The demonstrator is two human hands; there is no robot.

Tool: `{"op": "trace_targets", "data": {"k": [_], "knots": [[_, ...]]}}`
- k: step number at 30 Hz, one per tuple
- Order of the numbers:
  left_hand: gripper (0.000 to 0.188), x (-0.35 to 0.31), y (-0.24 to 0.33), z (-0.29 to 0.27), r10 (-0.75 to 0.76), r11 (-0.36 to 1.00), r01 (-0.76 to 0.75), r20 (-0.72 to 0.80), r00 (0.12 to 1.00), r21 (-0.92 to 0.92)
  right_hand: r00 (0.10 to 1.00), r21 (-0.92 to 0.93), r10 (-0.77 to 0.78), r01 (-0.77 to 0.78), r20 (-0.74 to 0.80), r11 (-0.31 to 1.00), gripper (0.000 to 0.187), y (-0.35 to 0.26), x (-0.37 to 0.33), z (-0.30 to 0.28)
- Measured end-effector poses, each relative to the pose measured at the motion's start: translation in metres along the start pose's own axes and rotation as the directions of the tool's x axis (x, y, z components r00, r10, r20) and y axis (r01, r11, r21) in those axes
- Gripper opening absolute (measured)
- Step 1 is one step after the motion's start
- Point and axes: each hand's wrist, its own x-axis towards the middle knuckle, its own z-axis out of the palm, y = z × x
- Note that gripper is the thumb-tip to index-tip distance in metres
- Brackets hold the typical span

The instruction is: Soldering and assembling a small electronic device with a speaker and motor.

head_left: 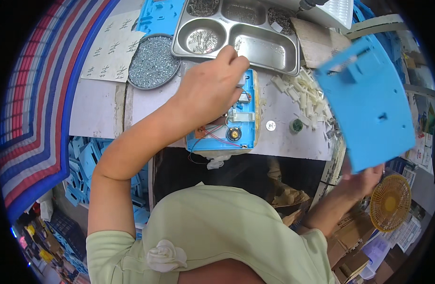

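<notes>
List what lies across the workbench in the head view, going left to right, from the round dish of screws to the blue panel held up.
Round dish of screws → left hand → open blue housing → silver disc → small green roll → pile of white plastic pieces → blue panel, held by the right hand.

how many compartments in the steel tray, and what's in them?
5 visible in the steel tray. Three along the far edge hold small dark metal parts. Near left holds screws. Near right is mostly bare, and the left hand covers its corner, so some contents may be hidden.

A single head-worn fisheye view looks steeply down, close over the worktable (293, 137) and the person's own chest.
</notes>
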Motion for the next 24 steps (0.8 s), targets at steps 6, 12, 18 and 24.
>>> {"op": "trace_targets", "data": {"k": [6, 12, 18, 24], "knots": [[0.038, -0.043, 0.023, -0.039, -0.136, -0.065, 0.469, 0.474, 0.87, -0.881, 0.925, 0.014, 0.02, -0.027, 0.379, 1.0, 0.057, 0.076, -0.016, 0.123], [0.052, -0.054, 0.026, -0.046, -0.531, 0.146, 0.39, 0.261, 0.806, -0.909, 0.834, 0.029, 0.466, -0.496, 0.296, 0.868, 0.064, 0.068, 0.027, 0.132], [0.086, -0.088, 0.017, -0.028, -0.44, 0.845, 0.421, 0.018, 0.898, -0.331, 0.891, -0.687, 0.304, 0.013, 0.338, 0.727, 0.059, 0.077, -0.033, 0.122], [0.07, -0.086, 0.004, -0.018, -0.413, 0.852, 0.388, 0.004, 0.911, -0.352, 0.869, -0.705, 0.328, 0.035, 0.372, 0.709, 0.059, 0.095, -0.038, 0.122]]}}
